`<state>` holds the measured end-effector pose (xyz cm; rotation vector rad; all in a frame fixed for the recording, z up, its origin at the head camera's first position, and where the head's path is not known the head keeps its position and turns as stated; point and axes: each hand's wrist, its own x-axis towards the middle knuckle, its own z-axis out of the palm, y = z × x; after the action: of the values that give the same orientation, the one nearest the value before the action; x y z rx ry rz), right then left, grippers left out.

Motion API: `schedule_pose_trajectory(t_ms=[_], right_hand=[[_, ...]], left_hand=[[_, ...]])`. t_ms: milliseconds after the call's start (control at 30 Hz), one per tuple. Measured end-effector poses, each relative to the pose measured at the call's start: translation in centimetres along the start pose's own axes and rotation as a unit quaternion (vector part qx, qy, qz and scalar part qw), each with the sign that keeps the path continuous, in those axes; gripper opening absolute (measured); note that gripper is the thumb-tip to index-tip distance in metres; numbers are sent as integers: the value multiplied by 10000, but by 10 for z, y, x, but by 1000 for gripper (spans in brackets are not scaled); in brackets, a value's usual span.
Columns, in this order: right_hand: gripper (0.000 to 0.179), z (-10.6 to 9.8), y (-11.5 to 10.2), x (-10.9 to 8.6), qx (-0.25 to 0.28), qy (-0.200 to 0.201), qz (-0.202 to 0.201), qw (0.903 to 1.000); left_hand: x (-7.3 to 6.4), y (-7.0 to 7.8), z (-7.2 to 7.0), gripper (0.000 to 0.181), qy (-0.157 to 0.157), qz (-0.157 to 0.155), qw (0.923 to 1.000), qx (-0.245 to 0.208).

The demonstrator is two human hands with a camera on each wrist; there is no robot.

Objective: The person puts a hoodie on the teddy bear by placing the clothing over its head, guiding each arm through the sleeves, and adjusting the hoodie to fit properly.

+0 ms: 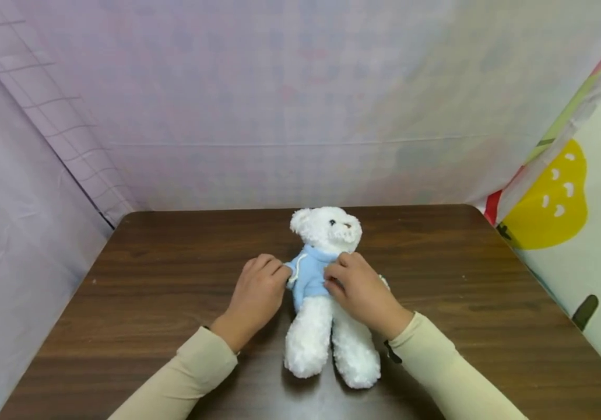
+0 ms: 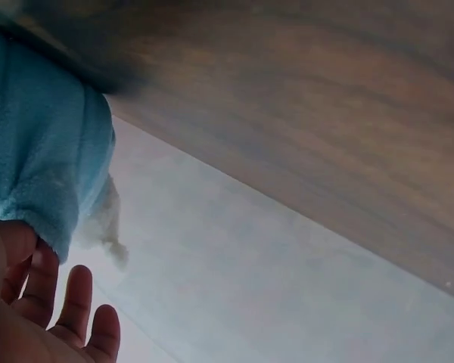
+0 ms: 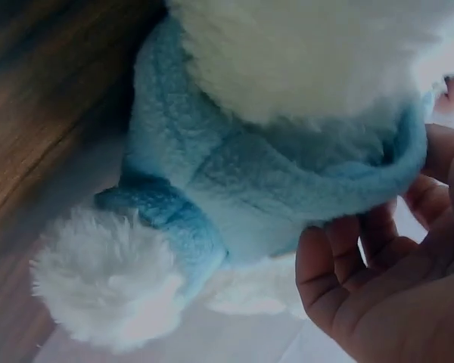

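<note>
A white plush teddy bear (image 1: 308, 344) lies face up on the table, legs toward me, its head turned to the right. It wears a light blue fleece top (image 1: 310, 271) with white piping. At the left side of the top, my left hand (image 1: 259, 291) pinches the cloth near the sleeve. The left wrist view shows thumb and forefinger on the edge of the blue cloth (image 2: 45, 128), other fingers free. My right hand (image 1: 360, 289) is over the bear's chest and belly. In the right wrist view it grips the loose hem (image 3: 348, 193), and a furry paw (image 3: 110, 280) pokes from a sleeve.
The bear lies on a dark brown wood-grain table (image 1: 174, 251), near the middle. Behind the table's far edge hangs a pale patterned curtain (image 1: 279, 105). A white sheet with a yellow fruit print (image 1: 552, 204) hangs along the right side.
</note>
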<state>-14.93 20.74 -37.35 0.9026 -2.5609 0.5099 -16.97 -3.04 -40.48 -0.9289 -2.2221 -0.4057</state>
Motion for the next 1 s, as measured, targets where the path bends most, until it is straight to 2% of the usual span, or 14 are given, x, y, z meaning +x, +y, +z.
schedule_pose_trajectory(t_ms=[200, 333, 433, 533, 667, 767, 800, 867, 933, 1000], right_hand=[[12, -18, 13, -14, 269, -171, 536, 9981], [13, -27, 21, -21, 130, -308, 866, 9957], [13, -27, 24, -23, -25, -255, 888, 9957], [11, -24, 22, -23, 2, -185, 425, 9989], [9, -17, 20, -22, 403, -225, -453, 9979], [8, -15, 21, -23, 804, -297, -582, 9946], [7, -15, 22, -24, 926, -270, -493, 9941], [6, -16, 26, -26, 996, -102, -53, 9950], [7, -18, 32, -28, 859, 157, 577, 9945], [7, -21, 40, -31, 630, 259, 1307, 9891]], left_hand=[[-2, -4, -4, 17, 225, -398, 9989, -123], [1, -8, -9, 7, 75, -1026, 9946, -159], [5, -9, -12, 2, -275, -1473, 9886, -123], [7, -8, -16, 4, -640, -1568, 9853, -221], [5, -7, -22, 4, -983, -1391, 9833, -644], [4, -4, -26, 10, -1190, -1311, 9802, -889], [4, -3, -27, 12, -1254, -1297, 9794, -904], [4, -2, -28, 17, -1405, -1357, 9766, -895], [6, -1, -28, 19, -1557, -1469, 9733, -829], [7, -1, -29, 20, -1604, -1531, 9723, -741]])
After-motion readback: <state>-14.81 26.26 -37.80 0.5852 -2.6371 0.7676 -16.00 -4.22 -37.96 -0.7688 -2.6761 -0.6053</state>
